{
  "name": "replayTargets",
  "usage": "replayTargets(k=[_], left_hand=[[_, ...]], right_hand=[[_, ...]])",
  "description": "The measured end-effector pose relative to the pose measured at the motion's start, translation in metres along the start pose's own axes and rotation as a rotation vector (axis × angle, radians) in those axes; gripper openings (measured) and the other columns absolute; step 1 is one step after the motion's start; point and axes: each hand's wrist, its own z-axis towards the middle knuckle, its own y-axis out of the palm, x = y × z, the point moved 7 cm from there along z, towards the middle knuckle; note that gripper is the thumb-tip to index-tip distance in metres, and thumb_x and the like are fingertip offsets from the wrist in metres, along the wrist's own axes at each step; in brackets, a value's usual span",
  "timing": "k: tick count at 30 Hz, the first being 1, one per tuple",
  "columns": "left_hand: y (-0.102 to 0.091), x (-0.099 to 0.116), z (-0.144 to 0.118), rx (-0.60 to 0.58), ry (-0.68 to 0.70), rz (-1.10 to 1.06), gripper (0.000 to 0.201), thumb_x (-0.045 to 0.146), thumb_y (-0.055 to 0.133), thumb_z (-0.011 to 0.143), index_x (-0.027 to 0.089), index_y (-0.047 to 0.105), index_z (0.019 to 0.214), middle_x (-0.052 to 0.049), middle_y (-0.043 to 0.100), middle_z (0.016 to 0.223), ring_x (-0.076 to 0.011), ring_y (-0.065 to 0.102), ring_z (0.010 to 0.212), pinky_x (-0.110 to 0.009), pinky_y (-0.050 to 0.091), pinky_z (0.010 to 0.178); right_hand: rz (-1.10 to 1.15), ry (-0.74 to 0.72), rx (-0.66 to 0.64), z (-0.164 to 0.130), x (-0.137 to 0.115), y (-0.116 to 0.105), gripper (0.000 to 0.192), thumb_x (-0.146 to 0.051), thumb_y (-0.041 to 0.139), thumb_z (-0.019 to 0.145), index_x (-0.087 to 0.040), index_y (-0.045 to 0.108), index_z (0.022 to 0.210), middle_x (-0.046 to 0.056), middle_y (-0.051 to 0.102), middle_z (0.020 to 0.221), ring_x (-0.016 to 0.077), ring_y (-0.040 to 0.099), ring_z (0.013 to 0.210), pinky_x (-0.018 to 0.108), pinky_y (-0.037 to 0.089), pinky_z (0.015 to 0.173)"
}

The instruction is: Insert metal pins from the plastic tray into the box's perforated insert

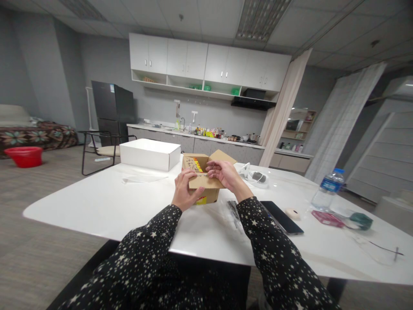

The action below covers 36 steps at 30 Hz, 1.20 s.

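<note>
A small brown cardboard box [211, 197] with yellow and red tape stands on the white table in front of me, its top flaps raised. My left hand [187, 189] grips the near flap [203, 181] at its left end, thumb on the front face and fingers over the top. At the flap's upper right edge, the fingers of my right hand [224, 174] are curled and pinched against the cardboard. The box's inside is mostly hidden by that flap and my right hand. Another flap [222, 156] sticks up behind my right hand.
A white box [150, 154] stands at the back left of the table [97, 206]. A white coiled cable [258, 177] lies behind my right hand. To the right are a black tablet or phone [282, 217], a water bottle [327, 189] and a pink packet [327, 218].
</note>
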Motion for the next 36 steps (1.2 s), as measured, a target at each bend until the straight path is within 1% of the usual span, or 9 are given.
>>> replayTargets(k=[6, 11, 15, 18, 22, 25, 27, 31, 36], left_hand=[[0.000, 0.000, 0.000, -0.002, 0.011, 0.006, 0.040, 0.048, 0.063, 0.087, 0.022, 0.055, 0.117, -0.012, 0.061, 0.123, -0.0295, 0.056, 0.124, -0.051, 0.043, 0.109], [0.000, 0.000, 0.000, 0.003, 0.015, 0.003, 0.040, 0.048, 0.063, 0.088, 0.022, 0.054, 0.117, -0.012, 0.061, 0.123, -0.0298, 0.055, 0.124, -0.051, 0.042, 0.110], [0.000, -0.001, 0.000, -0.016, -0.006, 0.015, 0.041, 0.051, 0.062, 0.088, 0.022, 0.054, 0.117, -0.012, 0.060, 0.123, -0.0299, 0.055, 0.125, -0.051, 0.042, 0.110], [0.000, 0.000, 0.000, -0.003, 0.016, 0.010, 0.040, 0.049, 0.062, 0.088, 0.022, 0.054, 0.117, -0.012, 0.061, 0.123, -0.0296, 0.055, 0.124, -0.051, 0.042, 0.110], [-0.001, 0.001, 0.000, 0.008, 0.029, 0.005, 0.040, 0.048, 0.063, 0.089, 0.022, 0.054, 0.117, -0.011, 0.061, 0.122, -0.0295, 0.055, 0.124, -0.051, 0.042, 0.109], [0.000, 0.000, -0.001, 0.006, 0.022, 0.008, 0.040, 0.048, 0.063, 0.089, 0.022, 0.054, 0.117, -0.011, 0.061, 0.122, -0.0294, 0.055, 0.124, -0.051, 0.042, 0.109], [0.000, 0.000, -0.001, 0.011, 0.029, 0.005, 0.039, 0.048, 0.063, 0.089, 0.022, 0.055, 0.117, -0.011, 0.062, 0.122, -0.0293, 0.056, 0.124, -0.050, 0.042, 0.109], [-0.001, 0.001, -0.001, 0.022, 0.036, 0.001, 0.039, 0.047, 0.063, 0.089, 0.022, 0.055, 0.118, -0.011, 0.062, 0.122, -0.0294, 0.056, 0.124, -0.050, 0.043, 0.108], [0.000, 0.000, -0.001, 0.019, 0.035, 0.005, 0.039, 0.047, 0.063, 0.089, 0.022, 0.054, 0.118, -0.011, 0.061, 0.123, -0.0298, 0.056, 0.124, -0.051, 0.042, 0.108]], right_hand=[[-0.021, -0.011, 0.021, 0.001, 0.000, -0.002, 0.016, -0.012, 0.054, 0.088, -0.011, 0.066, 0.078, 0.009, 0.070, 0.065, 0.0132, 0.062, 0.051, 0.022, 0.049, 0.048], [-0.024, -0.011, 0.015, 0.000, -0.001, -0.001, 0.016, -0.014, 0.055, 0.087, -0.010, 0.067, 0.078, 0.009, 0.069, 0.066, 0.0132, 0.063, 0.052, 0.022, 0.050, 0.050], [-0.046, -0.025, 0.013, -0.002, -0.003, 0.000, 0.022, -0.012, 0.049, 0.088, -0.011, 0.068, 0.077, 0.009, 0.070, 0.065, 0.0136, 0.062, 0.052, 0.024, 0.051, 0.049], [-0.105, -0.035, 0.013, -0.001, -0.003, 0.001, 0.023, -0.013, 0.049, 0.087, -0.012, 0.069, 0.076, 0.008, 0.070, 0.065, 0.0130, 0.061, 0.052, 0.023, 0.050, 0.048], [-0.266, -0.104, 0.019, 0.003, -0.007, -0.001, 0.023, -0.017, 0.050, 0.083, -0.013, 0.071, 0.075, 0.008, 0.070, 0.070, 0.0113, 0.058, 0.048, 0.021, 0.042, 0.041], [-0.426, -0.186, 0.028, 0.005, -0.013, -0.001, 0.024, -0.021, 0.051, 0.079, -0.014, 0.073, 0.072, 0.007, 0.070, 0.073, 0.0090, 0.050, 0.044, 0.021, 0.032, 0.037], [-0.505, -0.224, 0.005, 0.004, -0.016, 0.003, 0.026, -0.023, 0.050, 0.079, -0.014, 0.072, 0.069, 0.006, 0.069, 0.073, 0.0087, 0.046, 0.045, 0.023, 0.030, 0.039], [-0.596, -0.277, -0.020, 0.004, -0.019, 0.011, 0.024, -0.024, 0.049, 0.078, -0.017, 0.068, 0.066, 0.004, 0.066, 0.072, 0.0121, 0.049, 0.055, 0.026, 0.037, 0.051], [-0.696, -0.388, 0.098, 0.008, -0.024, 0.005, 0.020, -0.024, 0.046, 0.081, -0.021, 0.052, 0.062, 0.001, 0.059, 0.067, 0.0167, 0.052, 0.069, 0.029, 0.039, 0.067]])
